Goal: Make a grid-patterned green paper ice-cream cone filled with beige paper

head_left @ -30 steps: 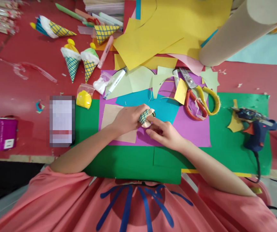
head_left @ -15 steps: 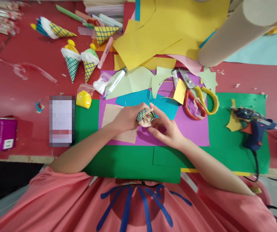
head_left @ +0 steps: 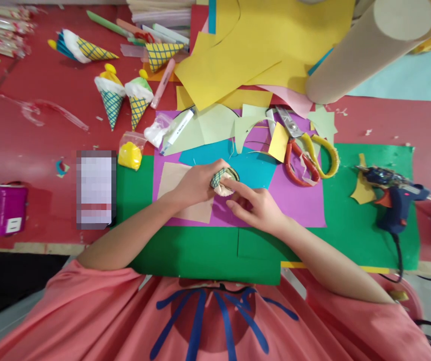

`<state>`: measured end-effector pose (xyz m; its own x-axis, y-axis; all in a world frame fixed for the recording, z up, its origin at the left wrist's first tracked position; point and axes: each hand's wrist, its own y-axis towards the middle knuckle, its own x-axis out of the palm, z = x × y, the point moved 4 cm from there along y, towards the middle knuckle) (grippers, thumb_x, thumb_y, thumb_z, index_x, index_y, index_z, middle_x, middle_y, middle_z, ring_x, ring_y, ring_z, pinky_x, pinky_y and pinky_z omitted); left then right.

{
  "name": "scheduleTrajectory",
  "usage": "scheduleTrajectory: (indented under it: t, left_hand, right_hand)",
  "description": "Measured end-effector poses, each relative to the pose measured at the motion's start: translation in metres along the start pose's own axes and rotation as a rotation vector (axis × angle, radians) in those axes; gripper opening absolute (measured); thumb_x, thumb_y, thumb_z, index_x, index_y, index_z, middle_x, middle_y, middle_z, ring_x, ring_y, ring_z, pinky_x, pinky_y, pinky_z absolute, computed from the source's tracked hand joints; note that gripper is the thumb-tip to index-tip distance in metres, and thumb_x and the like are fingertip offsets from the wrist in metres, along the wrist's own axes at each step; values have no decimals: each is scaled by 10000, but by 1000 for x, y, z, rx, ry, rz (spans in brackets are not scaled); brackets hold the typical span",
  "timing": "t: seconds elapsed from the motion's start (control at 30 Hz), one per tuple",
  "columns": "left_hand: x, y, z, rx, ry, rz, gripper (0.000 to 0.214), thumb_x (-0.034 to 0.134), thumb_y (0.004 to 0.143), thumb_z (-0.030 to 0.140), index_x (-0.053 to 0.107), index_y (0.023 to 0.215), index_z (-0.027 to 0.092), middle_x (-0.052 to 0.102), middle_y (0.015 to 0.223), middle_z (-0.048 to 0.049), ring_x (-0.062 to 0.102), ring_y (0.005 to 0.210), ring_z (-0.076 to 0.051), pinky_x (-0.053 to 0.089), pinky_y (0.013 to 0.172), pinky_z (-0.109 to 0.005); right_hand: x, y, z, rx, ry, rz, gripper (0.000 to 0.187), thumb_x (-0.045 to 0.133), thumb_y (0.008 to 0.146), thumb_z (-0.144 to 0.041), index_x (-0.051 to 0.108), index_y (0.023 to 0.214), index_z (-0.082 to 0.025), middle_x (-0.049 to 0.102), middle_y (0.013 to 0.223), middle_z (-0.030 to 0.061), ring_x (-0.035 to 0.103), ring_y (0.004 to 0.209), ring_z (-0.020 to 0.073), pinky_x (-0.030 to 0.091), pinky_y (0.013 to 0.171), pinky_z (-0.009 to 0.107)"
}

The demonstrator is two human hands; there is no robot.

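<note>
My left hand (head_left: 196, 183) is wrapped round a small paper cone (head_left: 220, 178) with a green-and-blue grid pattern, held over the purple sheet (head_left: 294, 200). A beige paper piece bulges from the cone's open end. My right hand (head_left: 255, 205) is beside it, index finger stretched out and pressing on that beige piece at the cone's mouth, the other fingers loosely curled. Under both hands lie a teal paper piece (head_left: 255, 168) and a beige paper square (head_left: 170, 183).
Scissors (head_left: 305, 150) lie right of the hands, a blue glue gun (head_left: 392, 193) on the green sheet (head_left: 200, 250) further right. Finished paper cones (head_left: 112, 98) stand at upper left, near a marker (head_left: 177, 130), yellow papers (head_left: 245, 50) and a cardboard tube (head_left: 366, 47).
My right hand's fingers lifted and spread around the cone's mouth, then came back down with the index finger pressing on the beige piece. The left hand kept its hold.
</note>
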<state>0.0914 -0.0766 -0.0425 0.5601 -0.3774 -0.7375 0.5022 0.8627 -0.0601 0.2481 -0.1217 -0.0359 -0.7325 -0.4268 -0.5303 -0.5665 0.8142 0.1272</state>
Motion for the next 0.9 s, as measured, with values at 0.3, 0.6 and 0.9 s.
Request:
scheduleTrajectory:
  t: [0.3,0.6,0.9]
  left_hand:
    - [3,0,2,5,101,-25,254,621,743,351,500,934,234,642,746,27,627,654,-151,394,553,-221]
    - [1,0,3,4,125,-5,256,592,753,312,499,975,225,682,808,11,663,702,-170,400,558,-229]
    - [3,-2,0,33,264,43,204,536,823,242,551,1027,239,698,797,15,662,705,-175,360,553,-247]
  right_hand:
    - [6,6,0,97,-162,-40,466,506,904,-356,557,1325,-162,688,651,-9,574,468,101,387,510,213]
    - [1,1,-2,9,-104,127,422,538,915,-410,573,1237,-141,650,595,-27,528,456,82,392,491,201]
    - [-8,4,-9,-44,-89,243,166,585,907,-307,680,896,-172,671,697,16,535,544,79,406,530,204]
